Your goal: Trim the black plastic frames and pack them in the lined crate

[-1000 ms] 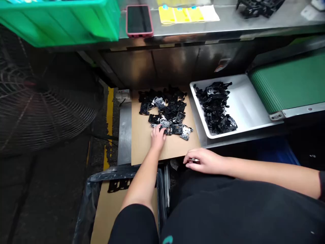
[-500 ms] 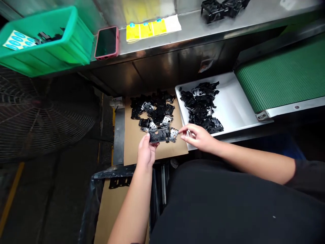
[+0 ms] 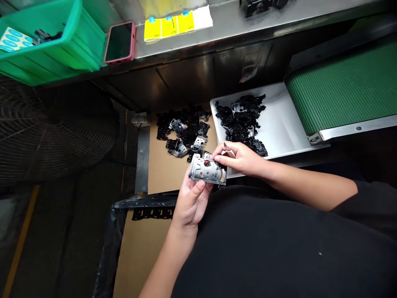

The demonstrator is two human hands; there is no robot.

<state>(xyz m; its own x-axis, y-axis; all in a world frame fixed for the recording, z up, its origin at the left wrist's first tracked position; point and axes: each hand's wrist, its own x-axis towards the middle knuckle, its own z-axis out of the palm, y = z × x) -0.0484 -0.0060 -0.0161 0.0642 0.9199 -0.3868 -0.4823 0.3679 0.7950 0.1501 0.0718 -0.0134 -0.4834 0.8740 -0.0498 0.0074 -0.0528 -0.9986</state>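
My left hand (image 3: 192,203) grips a black plastic moulded part (image 3: 208,171), a flat rectangular frame with round and slotted holes. Its broad face catches the light and looks grey. The thumb presses on the lower edge, with the fingers underneath. My right hand (image 3: 240,158) is closed at the part's upper right edge, its fingertips touching it. A small pointed, blade-like piece (image 3: 228,148) sticks out between the right fingers; most of it is hidden. Just beyond the hands, a heap of similar black parts (image 3: 189,128) lies on a cardboard sheet (image 3: 161,174).
A white tray (image 3: 285,124) with more black parts stands right of the cardboard, beside a green conveyor belt (image 3: 344,91). On the metal ledge are a green bin (image 3: 71,49), a phone (image 3: 120,43) and yellow labels (image 3: 169,27). A fan (image 3: 46,132) stands at left.
My left hand has brought the part closer to my body and tilted its face to the light. My right hand has moved left and down onto the part's edge.
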